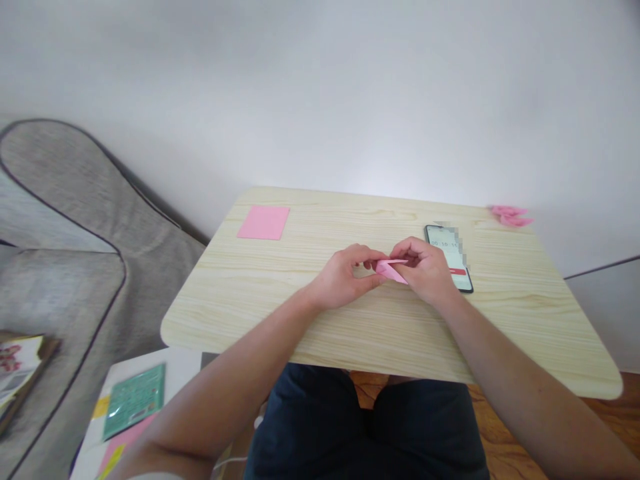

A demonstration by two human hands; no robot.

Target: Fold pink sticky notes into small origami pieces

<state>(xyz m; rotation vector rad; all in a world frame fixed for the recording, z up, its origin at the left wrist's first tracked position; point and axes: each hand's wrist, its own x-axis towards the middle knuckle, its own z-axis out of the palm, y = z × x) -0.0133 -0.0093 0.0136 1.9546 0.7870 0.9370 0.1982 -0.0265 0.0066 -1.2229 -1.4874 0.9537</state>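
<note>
Far left, off the counter [260, 320]: grey cushion [65, 220], then a low white surface by your left knee with a green booklet [134, 400] and pink and yellow slips on it. On the counter near the far left corner, 1 flat pink sheet [263, 222] lies square to the edge, well apart from your hands, looks like spare stock kept out of the working area. Mid-counter, your left hand [345, 277] is clenched on the left end of the folded pink paper [391, 269], thumb under, fingers curled over, pinning it low so it can't slip. Your right hand [426, 270] pinches the right end of that same paper, fingertips meeting the left hand's; paper sits between both hands, just above or touching the counter, can't tell which. Just beside and partly under the right hand, a phone [457, 263] lies screen-up, facing you so it stays readable. Far right corner: small pile of finished pink folded pieces [510, 215], parked clear of your arms.
</note>
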